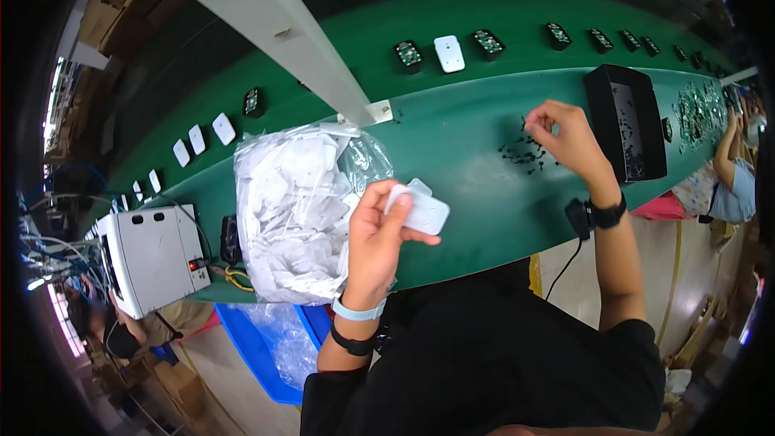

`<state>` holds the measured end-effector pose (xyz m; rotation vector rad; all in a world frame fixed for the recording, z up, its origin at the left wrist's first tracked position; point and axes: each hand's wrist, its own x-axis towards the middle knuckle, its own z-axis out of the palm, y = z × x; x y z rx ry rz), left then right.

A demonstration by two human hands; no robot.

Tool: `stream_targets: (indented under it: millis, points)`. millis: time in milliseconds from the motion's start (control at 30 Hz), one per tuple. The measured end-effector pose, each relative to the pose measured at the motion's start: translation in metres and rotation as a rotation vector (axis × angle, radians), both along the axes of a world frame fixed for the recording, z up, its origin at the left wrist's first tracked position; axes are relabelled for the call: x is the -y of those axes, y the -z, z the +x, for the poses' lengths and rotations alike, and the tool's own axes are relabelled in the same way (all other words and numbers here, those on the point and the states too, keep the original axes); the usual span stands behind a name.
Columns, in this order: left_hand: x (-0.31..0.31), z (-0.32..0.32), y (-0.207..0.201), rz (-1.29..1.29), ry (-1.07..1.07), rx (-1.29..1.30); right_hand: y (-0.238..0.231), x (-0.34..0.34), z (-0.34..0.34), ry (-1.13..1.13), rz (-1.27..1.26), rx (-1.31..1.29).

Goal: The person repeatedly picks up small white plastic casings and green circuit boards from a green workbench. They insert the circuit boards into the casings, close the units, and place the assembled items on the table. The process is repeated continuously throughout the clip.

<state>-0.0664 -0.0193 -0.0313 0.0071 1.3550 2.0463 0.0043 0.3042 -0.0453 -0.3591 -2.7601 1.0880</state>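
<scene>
Left hand holding a white plastic cover, right hand picking at tiny black parts

The left hand has its fingers wrapped round a white cover just beside the clear bag of covers, near the desk's front edge. The right hand pinches at the small black parts, with open green desk between them and the black tray just to the right

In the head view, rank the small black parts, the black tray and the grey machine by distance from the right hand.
1. Small black parts: just left of the right hand.
2. Black tray: to its right.
3. Grey machine: far left.
</scene>
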Motion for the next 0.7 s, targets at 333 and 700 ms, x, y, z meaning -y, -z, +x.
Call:
stream_targets:
  millis: [333, 700]
  points:
    - [-0.011, 0.044, -0.012, -0.096, 0.152, -0.299, -0.068, 0.112, 0.029, -0.447, -0.18, -0.385]
    - [0.021, 0.098, -0.05, 0.057, -0.01, -0.314, -0.089, 0.156, 0.075, -0.541, 0.035, -0.488]
